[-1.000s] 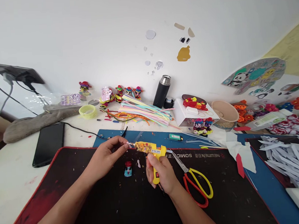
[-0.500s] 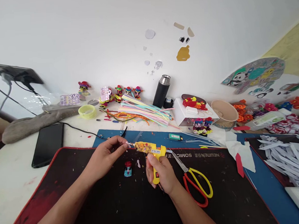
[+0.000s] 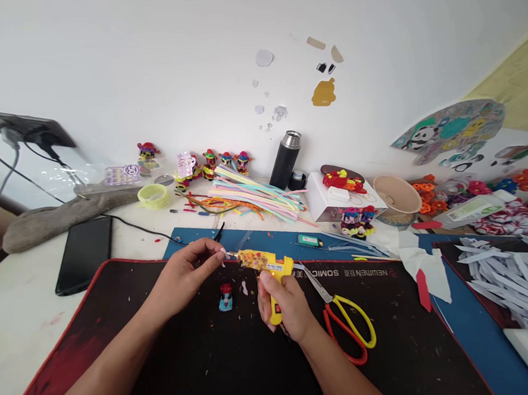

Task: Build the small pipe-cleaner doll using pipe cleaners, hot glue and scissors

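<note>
A yellow glue gun (image 3: 275, 267), its barrel stained with residue, is gripped by the handle in my right hand (image 3: 291, 306). Its nozzle points left, towards the fingertips of my left hand (image 3: 192, 273). Those fingers pinch a small white piece (image 3: 223, 251) right at the nozzle tip; its exact kind is too small to tell. Below, on the black desk mat (image 3: 203, 368), lies a small red and light-blue fuzzy figure (image 3: 226, 297). Next to it is a small pale pink piece (image 3: 244, 288). Scissors (image 3: 343, 318) with one red and one yellow handle lie right of my right hand.
Behind the mat are a bundle of pastel pipe cleaners (image 3: 255, 195), several small fuzzy dolls (image 3: 243, 162) and a black thermos (image 3: 285, 160). A phone (image 3: 84, 255) lies at left, paper strips (image 3: 501, 278) at right. A white box (image 3: 340, 199) stands at the back.
</note>
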Demonstrator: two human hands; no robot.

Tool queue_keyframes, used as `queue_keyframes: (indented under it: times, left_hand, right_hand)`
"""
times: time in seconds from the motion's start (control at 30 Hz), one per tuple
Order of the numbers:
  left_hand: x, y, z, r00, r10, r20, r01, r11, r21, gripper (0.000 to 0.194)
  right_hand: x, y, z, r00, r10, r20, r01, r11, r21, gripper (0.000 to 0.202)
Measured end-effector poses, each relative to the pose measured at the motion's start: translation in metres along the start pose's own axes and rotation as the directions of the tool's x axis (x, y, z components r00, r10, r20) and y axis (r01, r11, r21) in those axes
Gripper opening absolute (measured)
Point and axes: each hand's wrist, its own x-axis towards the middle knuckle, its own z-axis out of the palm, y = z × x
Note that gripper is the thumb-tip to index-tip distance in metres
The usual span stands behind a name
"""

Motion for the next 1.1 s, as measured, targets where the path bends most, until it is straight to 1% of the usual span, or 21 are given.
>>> queue_keyframes:
  times: [0.23, 0.7, 0.87, 1.1]
  left_hand:
    - [0.0001, -0.0008, -0.0011, 1.000, -0.009, -0.009, 0.009, 1.000, -0.024, 0.040]
    - [0.0005, 0.0002, -0.0022, 1.000, -0.015, -0.011, 0.015, 1.000, -0.024, 0.041]
    - [0.0010, 0.0033, -0.0034, 0.999, -0.006, -0.036, 0.007, 1.000, 0.007, 0.042]
    - [0.0012, 0.0072, -0.0029, 0.998, -0.004, -0.055, 0.004, 1.000, 0.005, 0.045]
  right_hand:
    - [-0.0009, 0.0001, -0.0002, 1.000, -0.003, 0.001, 0.003, 1.000, -0.005, 0.065]
    - [-0.0012, -0.0004, -0.0012, 1.000, 0.008, 0.000, -0.008, 1.000, -0.018, 0.065]
    - [-0.0014, -0.0001, -0.0013, 1.000, 0.006, 0.005, -0.006, 0.999, -0.035, 0.064]
    - [-0.0019, -0.0014, -0.0005, 1.000, 0.012, -0.008, -0.013, 0.999, -0.049, 0.065]
